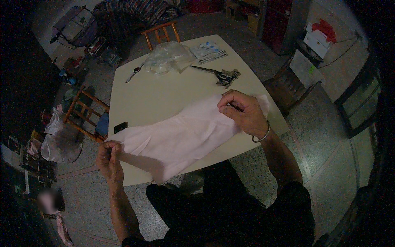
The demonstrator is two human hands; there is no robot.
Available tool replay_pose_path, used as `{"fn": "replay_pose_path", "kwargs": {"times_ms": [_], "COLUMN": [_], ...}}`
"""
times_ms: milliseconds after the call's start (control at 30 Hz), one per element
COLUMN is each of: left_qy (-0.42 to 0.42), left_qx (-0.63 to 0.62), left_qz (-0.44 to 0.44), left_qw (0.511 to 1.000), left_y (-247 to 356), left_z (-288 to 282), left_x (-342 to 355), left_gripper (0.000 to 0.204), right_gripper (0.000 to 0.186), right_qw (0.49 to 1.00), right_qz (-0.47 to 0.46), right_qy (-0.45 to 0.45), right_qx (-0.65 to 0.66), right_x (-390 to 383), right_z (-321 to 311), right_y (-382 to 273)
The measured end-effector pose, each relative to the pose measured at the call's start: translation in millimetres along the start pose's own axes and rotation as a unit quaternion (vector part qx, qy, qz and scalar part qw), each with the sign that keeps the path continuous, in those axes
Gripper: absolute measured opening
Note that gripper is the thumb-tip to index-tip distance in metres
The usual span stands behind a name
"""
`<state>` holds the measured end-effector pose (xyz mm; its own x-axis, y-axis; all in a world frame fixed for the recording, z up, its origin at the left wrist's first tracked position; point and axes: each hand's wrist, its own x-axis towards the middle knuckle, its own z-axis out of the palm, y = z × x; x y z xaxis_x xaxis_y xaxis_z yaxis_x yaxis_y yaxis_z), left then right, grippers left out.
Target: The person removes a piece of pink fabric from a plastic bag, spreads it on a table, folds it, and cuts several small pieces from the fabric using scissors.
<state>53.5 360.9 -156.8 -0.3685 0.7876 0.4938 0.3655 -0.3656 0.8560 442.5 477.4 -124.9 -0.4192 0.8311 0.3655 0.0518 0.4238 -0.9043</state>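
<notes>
A pale pink cloth (177, 136) stretches between my two hands over the near part of the table. My left hand (110, 162) pinches one corner at the table's left edge. Farther up and to the right, my right hand (242, 111) grips the cloth's upper edge between thumb and fingers; a bracelet circles that wrist. The cloth's lower edge hangs over the table's front edge, with a few creases across its middle. Just beyond its left end lies a small black object (121, 126), perhaps a phone, partly covered by the cloth.
On the cream table (164, 94) lie a clear plastic bag (168, 58), folded printed papers or packets (208, 51), a dark-handled duster-like tool (222, 76) and a watch-like item (133, 73). Wooden chairs stand left (84, 113) and behind (160, 35). A wooden seat (284, 84) is at right.
</notes>
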Motion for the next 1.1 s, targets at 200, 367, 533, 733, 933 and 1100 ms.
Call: {"fn": "replay_pose_path", "kwargs": {"times_ms": [200,367,533,733,933,1100], "left_qy": [-0.01,-0.023,-0.056,-0.117,-0.112,-0.059], "left_qx": [0.033,0.032,-0.041,-0.014,0.029,0.003], "left_qz": [0.013,0.008,-0.069,-0.127,-0.05,-0.115], "left_qw": [0.999,0.999,0.995,0.985,0.992,0.992], "left_y": [3,5,11,35,38,48], "left_z": [-2,1,-15,-7,-17,-23], "left_x": [0,0,-2,2,6,7], "left_gripper": [0.003,0.005,0.008,0.011,0.004,0.005], "right_gripper": [0.006,0.008,0.008,0.012,0.013,0.012], "right_qw": [0.996,0.998,0.993,0.975,0.982,0.976], "right_qz": [-0.084,-0.052,0.021,-0.108,-0.079,-0.107], "right_qy": [0.013,0.039,0.113,0.144,0.139,0.143], "right_qx": [-0.023,-0.011,-0.031,-0.129,-0.105,-0.126], "right_x": [3,0,5,2,8,10], "right_z": [2,0,14,0,1,5], "right_y": [3,3,-8,-7,-8,-10]}}
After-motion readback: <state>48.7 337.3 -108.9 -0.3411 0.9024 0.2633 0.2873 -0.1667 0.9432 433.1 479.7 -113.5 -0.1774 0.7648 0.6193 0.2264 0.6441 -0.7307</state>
